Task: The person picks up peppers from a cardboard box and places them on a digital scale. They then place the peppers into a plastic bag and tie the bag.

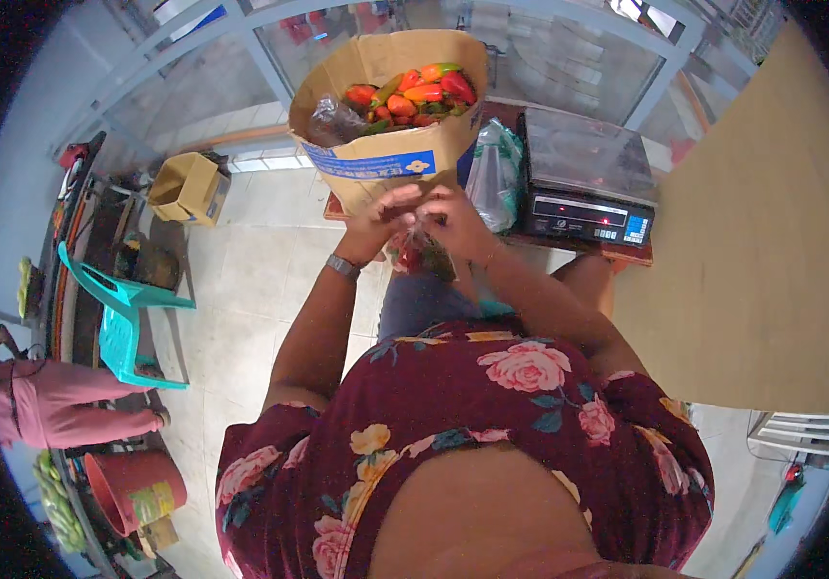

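Both my hands meet at the gathered top of a clear plastic bag [423,255] that hangs over my lap with red and green produce inside, probably peppers. My left hand [383,223] wears a wristwatch [343,267] at its wrist and pinches the bag's neck. Opposite it, my right hand [456,221] grips the same neck with bent fingers. Just beyond my hands stands an open cardboard box [378,170] holding red, orange and green peppers [414,94]. A crumpled clear plastic bag [335,119] lies inside the box, at its left.
Right of the box are plastic bags [493,177] and a digital scale [588,174] on a low reddish table [628,252]. A large tan board [755,275] borders my right. Leftward are a small carton [190,187], a turquoise chair [125,311], a person in pink trousers [74,405] and a red bucket [114,485].
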`<state>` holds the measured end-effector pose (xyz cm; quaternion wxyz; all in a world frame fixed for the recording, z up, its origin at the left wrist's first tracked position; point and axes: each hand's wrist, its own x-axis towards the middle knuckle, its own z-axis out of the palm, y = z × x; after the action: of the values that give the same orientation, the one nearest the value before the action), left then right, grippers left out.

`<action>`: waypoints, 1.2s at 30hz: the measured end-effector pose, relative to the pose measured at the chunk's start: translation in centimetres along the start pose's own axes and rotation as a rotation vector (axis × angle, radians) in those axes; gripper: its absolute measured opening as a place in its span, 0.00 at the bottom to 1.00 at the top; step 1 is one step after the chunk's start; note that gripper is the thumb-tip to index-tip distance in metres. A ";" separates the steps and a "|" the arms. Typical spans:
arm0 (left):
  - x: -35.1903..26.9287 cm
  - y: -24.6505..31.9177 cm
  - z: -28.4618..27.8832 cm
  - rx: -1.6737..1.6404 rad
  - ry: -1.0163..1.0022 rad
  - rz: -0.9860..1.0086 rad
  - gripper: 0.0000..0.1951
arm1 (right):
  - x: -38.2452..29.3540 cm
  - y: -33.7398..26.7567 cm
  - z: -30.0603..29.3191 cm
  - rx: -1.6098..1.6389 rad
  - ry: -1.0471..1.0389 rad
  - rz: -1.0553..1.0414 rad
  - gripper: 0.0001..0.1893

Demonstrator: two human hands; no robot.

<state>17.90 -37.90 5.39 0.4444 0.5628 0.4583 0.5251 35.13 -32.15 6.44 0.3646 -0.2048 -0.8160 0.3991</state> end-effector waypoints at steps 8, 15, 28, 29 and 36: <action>-1.1 -0.3 1.0 -0.005 -0.098 -0.177 0.12 | 2.3 -2.1 -2.2 -0.109 -0.089 0.088 0.06; -0.1 2.4 1.5 0.111 -0.239 -0.160 0.12 | 3.0 -5.0 -4.9 -0.150 -0.063 0.085 0.06; 1.4 4.3 4.0 0.114 -0.127 0.197 0.07 | 0.9 -4.8 -6.4 -0.054 -0.049 0.103 0.11; 1.5 4.0 4.1 0.170 -0.135 0.210 0.07 | 1.0 -5.7 -6.8 -0.137 0.015 0.054 0.09; 1.7 5.9 6.1 0.167 -0.208 0.123 0.07 | 0.0 -8.2 -8.4 -0.093 0.095 0.108 0.06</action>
<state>24.29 -37.44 11.14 0.4083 0.6762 0.4164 0.4502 41.20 -32.81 16.47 0.3709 -0.2837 -0.8034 0.3694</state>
